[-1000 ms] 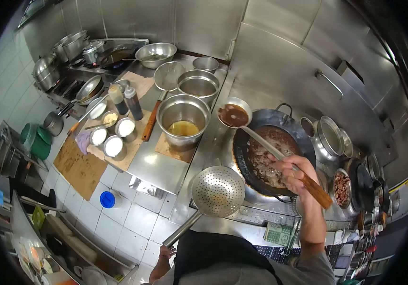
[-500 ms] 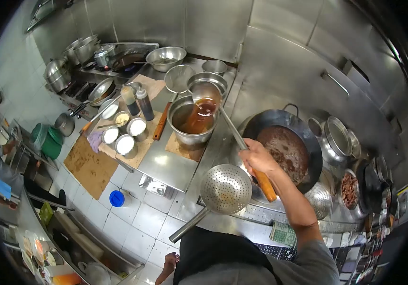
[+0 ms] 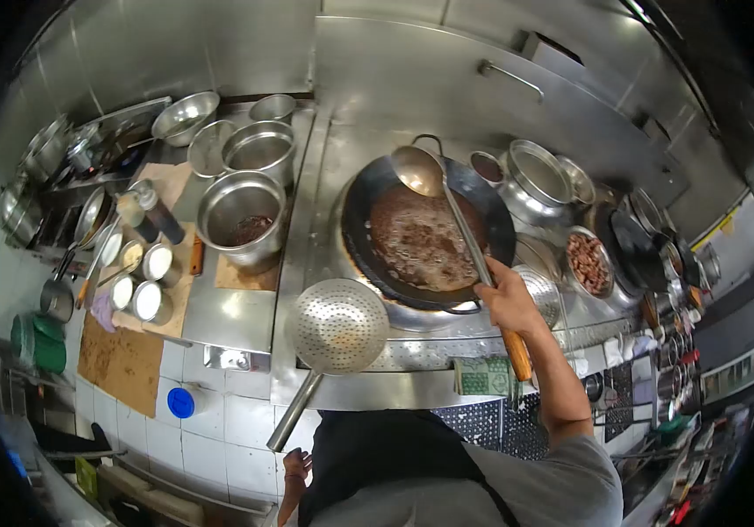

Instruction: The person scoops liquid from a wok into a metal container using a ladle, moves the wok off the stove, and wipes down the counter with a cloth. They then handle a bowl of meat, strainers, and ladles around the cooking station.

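My right hand (image 3: 509,299) is closed round the handle of a long ladle (image 3: 459,209). The ladle's bowl hangs over the far part of a black wok (image 3: 502,237), which holds dark brown bubbling liquid (image 3: 425,237). A steel pot (image 3: 244,215) with dark contents stands left of the wok. My left hand (image 3: 298,463) hangs low beside my apron, near the end of the handle of a perforated strainer (image 3: 340,325). Its fingers look curled, but they are too small to tell whether they hold anything.
A bowl of chopped meat (image 3: 589,263) and a steel pot (image 3: 539,173) stand right of the wok. Sauce bottles (image 3: 159,215) and white-filled containers (image 3: 151,300) are on the left counter. A blue-lidded tub (image 3: 181,402) is on the floor.
The ladle has gone from the wok's left side to the steel pot, poured brown liquid there, and come back over the wok. The view has turned to the right.
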Tool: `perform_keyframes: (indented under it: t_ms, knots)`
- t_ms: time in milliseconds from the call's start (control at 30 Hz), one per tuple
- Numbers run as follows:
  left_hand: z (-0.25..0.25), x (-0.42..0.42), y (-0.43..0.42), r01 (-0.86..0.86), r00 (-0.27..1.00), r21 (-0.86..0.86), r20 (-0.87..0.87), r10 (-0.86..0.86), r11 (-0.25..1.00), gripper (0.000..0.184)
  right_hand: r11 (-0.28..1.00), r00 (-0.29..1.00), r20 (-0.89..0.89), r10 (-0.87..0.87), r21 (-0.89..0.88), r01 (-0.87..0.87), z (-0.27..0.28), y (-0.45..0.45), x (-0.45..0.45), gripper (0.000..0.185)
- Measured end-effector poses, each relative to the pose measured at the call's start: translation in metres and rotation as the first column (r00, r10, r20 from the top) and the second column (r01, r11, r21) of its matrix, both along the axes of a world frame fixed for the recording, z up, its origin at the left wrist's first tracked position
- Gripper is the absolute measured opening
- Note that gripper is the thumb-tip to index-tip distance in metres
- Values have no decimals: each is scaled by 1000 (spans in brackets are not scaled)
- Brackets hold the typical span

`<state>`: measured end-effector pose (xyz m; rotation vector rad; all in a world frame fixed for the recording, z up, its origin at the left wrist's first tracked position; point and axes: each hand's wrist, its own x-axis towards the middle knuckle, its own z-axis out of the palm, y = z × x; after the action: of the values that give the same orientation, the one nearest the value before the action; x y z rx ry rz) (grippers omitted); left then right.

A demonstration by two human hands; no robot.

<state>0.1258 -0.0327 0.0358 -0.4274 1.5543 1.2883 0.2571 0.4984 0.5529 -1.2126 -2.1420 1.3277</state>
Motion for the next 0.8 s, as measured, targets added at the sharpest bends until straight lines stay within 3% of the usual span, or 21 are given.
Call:
perform_keyframes:
  t_ms: [100, 133, 233, 300, 333, 367, 467, 567, 700, 800]
  knots:
    - [4, 3, 3, 89, 994, -10, -63, -90, 996, 14, 980, 994, 86, -63, 195, 45, -35, 18, 53, 45]
    - [6, 4, 3, 153, 980, -23, -123, -155, 988, 14, 984, 965, 204, -164, 96, 147, -23, 8, 64, 42]
    - [16, 10, 6, 348, 863, -126, -344, -370, 929, 14, 953, 977, 168, -135, 290, 82, -51, 3, 102, 38]
    - [23, 16, 14, 286, 907, -120, -285, -310, 950, 14, 985, 981, 112, -156, 94, 146, -54, -8, 116, 34]
    - [1, 20, 12, 91, 993, -79, -62, -96, 993, 14, 978, 975, 94, -200, -47, 205, -43, -21, 117, 33]
    - [-18, 23, 10, -143, 977, -114, 140, 158, 983, 13, 948, 966, 83, -245, -187, 257, -33, -30, 119, 31]
    - [-9, 16, 6, -101, 975, -84, 190, 115, 991, 14, 777, 955, 8, -296, -580, 245, -9, -37, 121, 39]
    - [-1, 13, 9, -76, 980, -70, 181, 88, 995, 15, 508, 908, -79, -411, -847, 156, 7, -32, 121, 22]
    - [1, 17, 8, -78, 979, -51, 184, 87, 996, 17, 202, 844, -202, -496, -973, -114, 14, -25, 117, 28]
    - [0, 22, 7, -98, 977, -36, 187, 103, 995, 19, 9, 735, -169, -657, -976, -217, 27, -21, 100, 35]
